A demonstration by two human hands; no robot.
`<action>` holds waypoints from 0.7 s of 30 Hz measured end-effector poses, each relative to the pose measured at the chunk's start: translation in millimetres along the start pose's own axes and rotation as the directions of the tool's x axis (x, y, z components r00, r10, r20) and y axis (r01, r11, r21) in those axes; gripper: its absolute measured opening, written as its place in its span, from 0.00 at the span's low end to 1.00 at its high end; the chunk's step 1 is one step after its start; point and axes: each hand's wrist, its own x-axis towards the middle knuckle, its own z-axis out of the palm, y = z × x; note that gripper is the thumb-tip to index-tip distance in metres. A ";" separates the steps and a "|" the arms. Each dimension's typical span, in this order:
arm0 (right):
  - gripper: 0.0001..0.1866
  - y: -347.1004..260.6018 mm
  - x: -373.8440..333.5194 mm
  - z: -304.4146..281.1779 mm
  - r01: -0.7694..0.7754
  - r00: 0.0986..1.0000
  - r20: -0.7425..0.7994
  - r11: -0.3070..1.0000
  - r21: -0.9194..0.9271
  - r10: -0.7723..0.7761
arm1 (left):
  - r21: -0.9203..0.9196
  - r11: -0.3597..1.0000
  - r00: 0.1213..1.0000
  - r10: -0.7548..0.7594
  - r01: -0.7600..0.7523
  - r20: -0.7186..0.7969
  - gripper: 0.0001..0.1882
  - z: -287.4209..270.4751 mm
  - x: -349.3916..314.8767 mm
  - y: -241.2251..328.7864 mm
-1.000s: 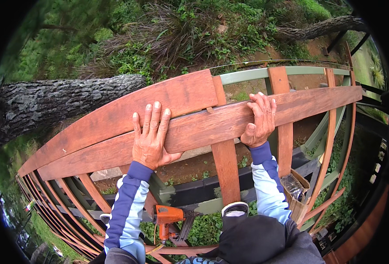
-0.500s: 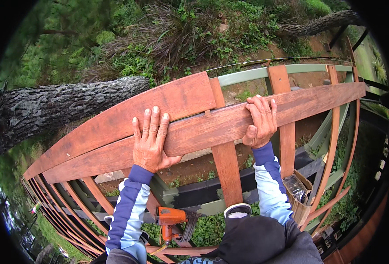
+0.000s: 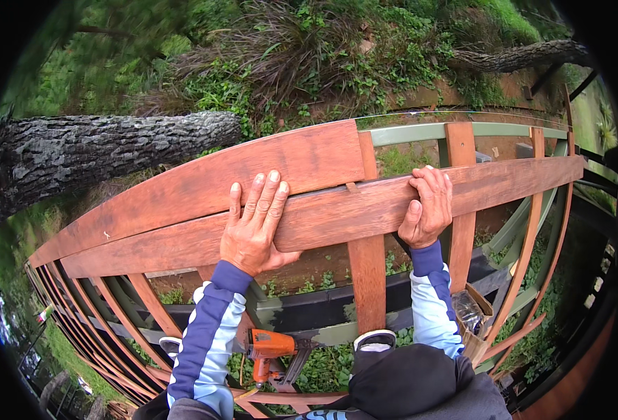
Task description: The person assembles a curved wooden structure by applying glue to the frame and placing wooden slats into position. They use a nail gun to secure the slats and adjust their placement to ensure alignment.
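Fingers [image 3: 265,199] of the left hand [image 3: 248,241] fan wide, the hand flat and grasping nothing; their tips reach across the seam onto the far board [image 3: 267,157], while the palm lies toward the front edge of the near board [image 3: 344,217]. Bridging both pieces probably lets touch tell whether they sit level and close. The right hand [image 3: 428,210] is partly closed, its fingertips curled at the near board's far edge and its thumb bent against the top, so it appears to have hold of the plank and likely steadies the longer, unsupported-looking side.

The near board lies crosswise over reddish slats [image 3: 368,280], snug to the curved far board on the left and running past that piece's cut end on the right. A small wooden chip [image 3: 352,187] shows at the seam by that end, perhaps as a spacer.

Beneath, a green frame [image 3: 403,134] carries the slats. An orange nail gun [image 3: 272,344] rests near the left forearm, presumably within easy reach, and an open cardboard box [image 3: 475,343] stands beyond the right sleeve. A thick trunk [image 3: 113,147] lies past the curved edge.
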 end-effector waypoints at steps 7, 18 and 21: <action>0.23 -31.7 22.5 -8.2 0.015 0.991 0.127 0.985 0.172 -0.037 | -0.015 1.000 1.000 -0.016 0.017 0.023 0.64 -3.0 -0.6 0.2; 0.12 -50.3 44.6 19.1 0.071 0.955 0.254 0.948 0.311 -0.155 | -0.009 1.000 1.000 0.002 -0.002 -0.008 0.61 -0.4 -2.8 -1.7; 0.12 -50.8 43.6 21.4 0.090 0.956 0.236 0.942 0.322 -0.172 | 0.006 1.000 1.000 0.002 -0.002 -0.010 0.63 -0.5 -2.5 -2.1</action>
